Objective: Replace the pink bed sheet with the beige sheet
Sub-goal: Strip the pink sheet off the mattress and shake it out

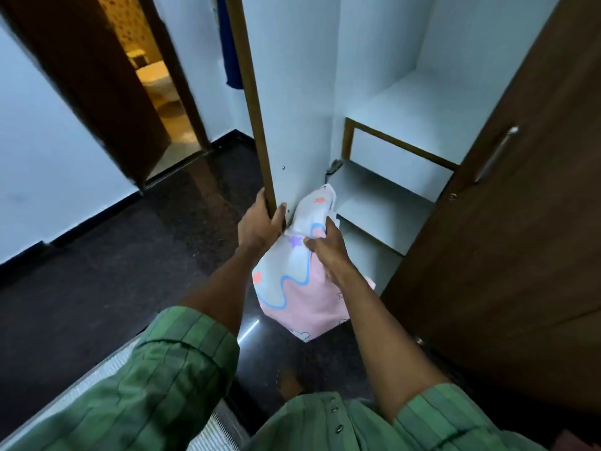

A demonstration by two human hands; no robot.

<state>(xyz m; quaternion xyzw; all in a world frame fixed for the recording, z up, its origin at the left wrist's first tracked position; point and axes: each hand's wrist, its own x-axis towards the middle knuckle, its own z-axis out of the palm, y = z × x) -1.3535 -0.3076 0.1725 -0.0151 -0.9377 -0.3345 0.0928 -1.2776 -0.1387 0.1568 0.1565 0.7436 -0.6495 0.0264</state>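
Note:
My right hand (328, 252) grips a bundled pink sheet (299, 288) with white patches, blue wavy lines and small stars. The bundle hangs in front of the open wardrobe, its top end near the lower shelf (383, 206). My left hand (260, 222) holds the edge of the open wardrobe door (292, 109), fingers curled round its brown rim. No beige sheet is in view.
The wardrobe has white shelves and a drawer front (400, 157). Its right door (507, 206), dark brown with a metal handle, stands open. The floor (130, 255) is dark and glossy. A doorway (153, 76) at the upper left leads to a lit bathroom. A mattress corner (107, 369) lies at bottom left.

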